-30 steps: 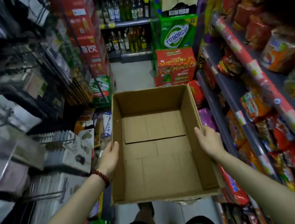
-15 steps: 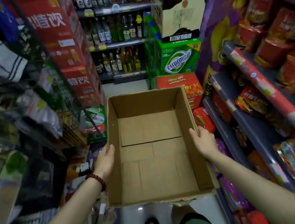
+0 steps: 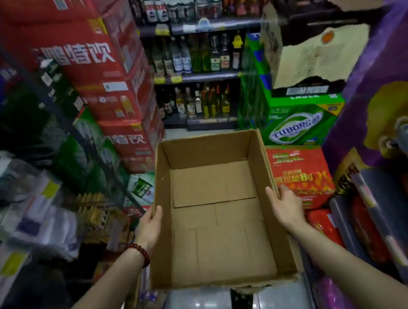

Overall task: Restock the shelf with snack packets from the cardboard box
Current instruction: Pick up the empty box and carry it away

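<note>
Two hands [image 3: 153, 227], narrow stocked aisle [image 3: 202, 128]

single head view, looking forward and down, close above cardboard box [image 3: 216, 212]

Small grocery shop, narrow aisle — liquor bottles [image 3: 192, 59] on back shelves, stacked red drink cartons [image 3: 112, 88], green Tuborg beer case [image 3: 301, 125], snack packets [image 3: 365, 231] on right shelf.

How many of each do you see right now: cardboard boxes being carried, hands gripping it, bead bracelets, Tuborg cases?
Cardboard box: 1
Hands gripping its side walls: 2, the left hand and the right hand
Bead bracelet: 1
Tuborg case: 1
Total: 5
</note>
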`<control>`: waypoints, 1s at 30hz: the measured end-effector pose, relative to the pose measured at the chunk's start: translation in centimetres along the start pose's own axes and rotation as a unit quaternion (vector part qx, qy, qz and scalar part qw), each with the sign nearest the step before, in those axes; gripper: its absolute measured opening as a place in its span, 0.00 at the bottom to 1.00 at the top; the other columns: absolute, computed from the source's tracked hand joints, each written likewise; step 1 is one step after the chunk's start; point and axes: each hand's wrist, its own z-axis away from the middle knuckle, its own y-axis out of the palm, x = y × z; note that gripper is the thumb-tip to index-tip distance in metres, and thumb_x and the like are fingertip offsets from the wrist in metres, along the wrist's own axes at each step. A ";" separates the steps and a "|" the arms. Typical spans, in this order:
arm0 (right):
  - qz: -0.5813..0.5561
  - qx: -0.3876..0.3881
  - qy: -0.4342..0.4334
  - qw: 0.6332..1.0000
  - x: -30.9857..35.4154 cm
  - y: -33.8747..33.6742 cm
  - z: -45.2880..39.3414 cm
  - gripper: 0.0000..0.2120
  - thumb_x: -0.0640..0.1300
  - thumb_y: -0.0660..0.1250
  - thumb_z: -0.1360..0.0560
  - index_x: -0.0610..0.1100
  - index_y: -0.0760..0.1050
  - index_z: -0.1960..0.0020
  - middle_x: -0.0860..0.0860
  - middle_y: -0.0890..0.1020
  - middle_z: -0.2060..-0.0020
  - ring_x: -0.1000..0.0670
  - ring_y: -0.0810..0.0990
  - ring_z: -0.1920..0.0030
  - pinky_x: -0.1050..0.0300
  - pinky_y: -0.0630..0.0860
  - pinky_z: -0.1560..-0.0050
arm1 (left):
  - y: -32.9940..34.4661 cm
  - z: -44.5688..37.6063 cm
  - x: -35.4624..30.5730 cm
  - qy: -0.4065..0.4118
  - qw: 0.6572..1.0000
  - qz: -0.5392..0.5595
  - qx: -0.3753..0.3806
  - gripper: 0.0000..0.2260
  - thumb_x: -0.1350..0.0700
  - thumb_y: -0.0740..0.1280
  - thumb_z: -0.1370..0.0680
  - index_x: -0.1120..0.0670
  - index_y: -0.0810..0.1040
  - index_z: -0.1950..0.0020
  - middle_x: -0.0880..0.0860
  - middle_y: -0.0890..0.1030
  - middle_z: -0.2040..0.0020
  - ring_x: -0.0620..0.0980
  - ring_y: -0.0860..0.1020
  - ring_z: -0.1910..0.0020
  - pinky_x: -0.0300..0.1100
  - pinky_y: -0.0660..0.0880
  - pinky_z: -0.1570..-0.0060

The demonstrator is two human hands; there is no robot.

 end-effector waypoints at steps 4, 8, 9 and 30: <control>0.008 0.011 -0.009 1.000 3.0 -0.2 -5.9 0.21 0.53 0.59 0.21 0.38 0.71 0.36 0.40 0.80 0.49 0.37 0.79 0.46 0.47 0.76 0.46 | 1.0 -4.6 -3.3 -0.018 0.999 -0.036 -0.032 0.25 0.44 0.53 0.19 0.55 0.59 0.25 0.54 0.62 0.25 0.55 0.60 0.26 0.48 0.57 0.28; 0.012 0.012 -0.001 1.000 5.0 0.8 -10.5 0.22 0.54 0.58 0.21 0.39 0.69 0.34 0.40 0.80 0.45 0.38 0.78 0.43 0.47 0.74 0.44 | 1.5 -8.6 -5.9 -0.005 0.999 -0.022 -0.040 0.23 0.46 0.54 0.19 0.55 0.61 0.26 0.53 0.65 0.26 0.54 0.63 0.27 0.45 0.58 0.30; 0.010 0.013 0.004 1.000 5.4 1.2 -11.6 0.22 0.54 0.58 0.20 0.39 0.69 0.34 0.40 0.79 0.45 0.38 0.77 0.43 0.47 0.74 0.44 | 1.5 -9.8 -6.4 -0.006 0.999 -0.022 -0.036 0.23 0.46 0.54 0.19 0.54 0.62 0.26 0.52 0.65 0.26 0.53 0.63 0.27 0.45 0.58 0.30; -0.009 0.056 0.063 0.996 -7.4 26.5 -30.8 0.15 0.52 0.55 0.19 0.39 0.71 0.46 0.42 0.79 0.58 0.39 0.80 0.55 0.50 0.75 0.55 | 11.7 -40.5 10.5 -0.039 0.997 -0.068 -0.008 0.33 0.35 0.59 0.26 0.56 0.69 0.30 0.56 0.72 0.31 0.56 0.69 0.31 0.53 0.63 0.29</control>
